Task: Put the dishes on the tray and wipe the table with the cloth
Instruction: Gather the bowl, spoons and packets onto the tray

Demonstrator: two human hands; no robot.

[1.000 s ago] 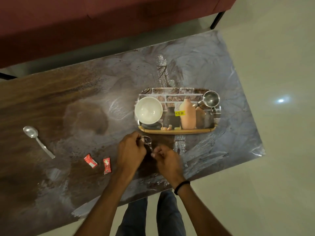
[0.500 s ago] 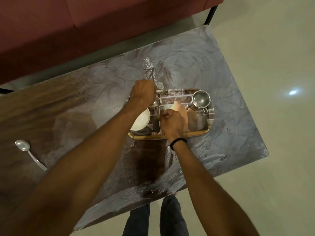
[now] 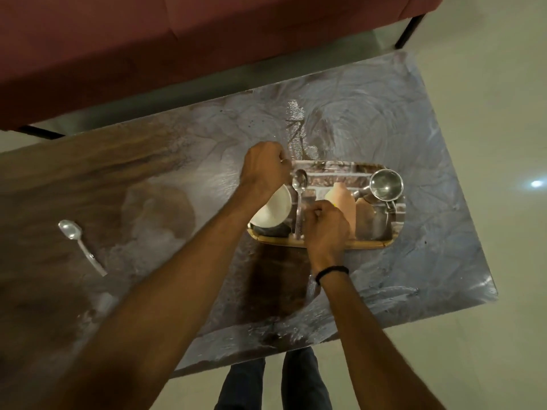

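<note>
A rectangular tray (image 3: 367, 245) sits on the smeared table (image 3: 414, 137). It holds a white bowl (image 3: 273, 213), a terracotta bottle (image 3: 344, 199) and a steel cup (image 3: 384, 184). A steel spoon (image 3: 299, 184) lies on the tray between bowl and bottle, its handle pointing toward me. My right hand (image 3: 325, 226) pinches the near end of that handle. My left hand (image 3: 263, 170) hovers curled over the tray's far left corner, just beside the spoon's head, with nothing visible in it. A second spoon (image 3: 75, 239) lies on the table far to the left. No cloth is in view.
A dark red sofa (image 3: 148, 39) runs along the table's far side, with a black leg (image 3: 410, 31) at the right. Pale floor (image 3: 488, 84) lies beyond the table's right edge. My legs (image 3: 272, 383) stand at the near edge. My left forearm covers part of the tabletop.
Both hands carried the spoon from the table's near edge up to the tray. It now lies between bowl and bottle. The red packets are hidden under my left arm.
</note>
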